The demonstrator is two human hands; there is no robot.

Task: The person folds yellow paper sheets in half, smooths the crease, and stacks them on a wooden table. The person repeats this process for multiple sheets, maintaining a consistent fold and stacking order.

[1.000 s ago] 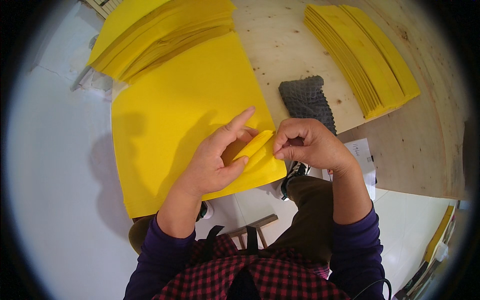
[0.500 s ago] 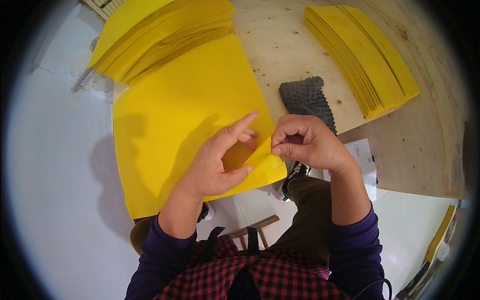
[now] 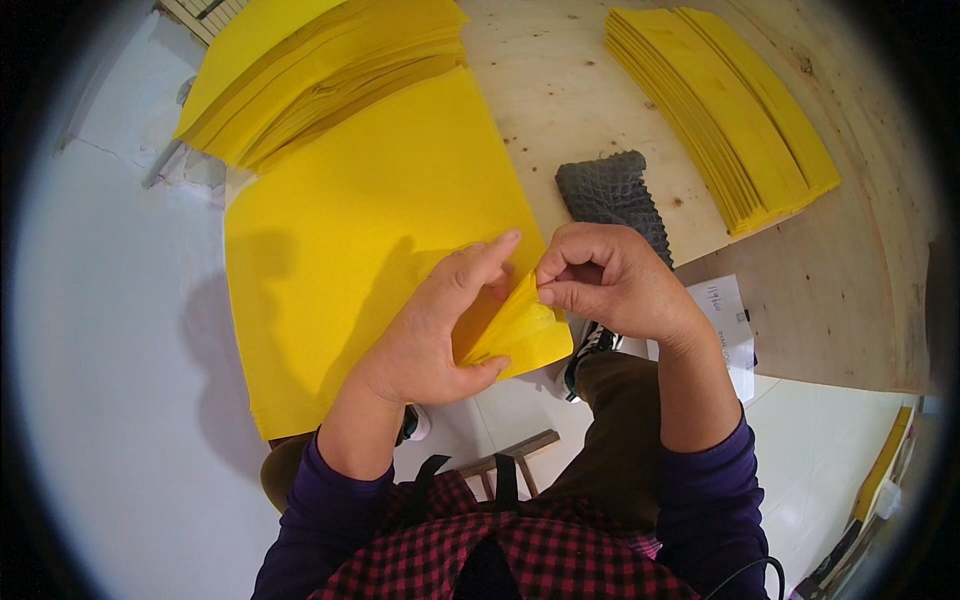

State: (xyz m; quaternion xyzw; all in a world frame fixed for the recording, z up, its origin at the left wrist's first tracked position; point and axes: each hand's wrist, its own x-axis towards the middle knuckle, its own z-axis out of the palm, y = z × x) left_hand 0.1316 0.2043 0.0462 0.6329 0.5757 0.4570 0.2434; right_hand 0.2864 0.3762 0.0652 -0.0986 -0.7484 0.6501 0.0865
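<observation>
A wide yellow sheet [image 3: 350, 230], felt-like in look, lies in front of me over others at the table's left edge. Between thumb and forefinger, my right hand [image 3: 610, 280] pinches the lifted near-right edge of the top sheet, which rises in a slanting fold. My left hand [image 3: 425, 325] curves around the left side of that fold, its thumb and fingers spread wide apart. The left thumb tip is at the sheet's near edge; some left fingertips are hidden behind the raised fold.
Behind the sheet stands a thick yellow stack [image 3: 330, 80]. Narrower folded yellow pieces [image 3: 720, 120] lie in rows at the far right of the wooden table [image 3: 540, 90]. A dark grey textured cloth [image 3: 615, 195] sits beyond my right hand. White paper [image 3: 725, 325] and a wooden stool [image 3: 510, 465] are nearer.
My right hand has drawn the pinched edge slightly left, and the fold stands higher. My left hand has shifted slightly, its thumb now lower beside the fold.
</observation>
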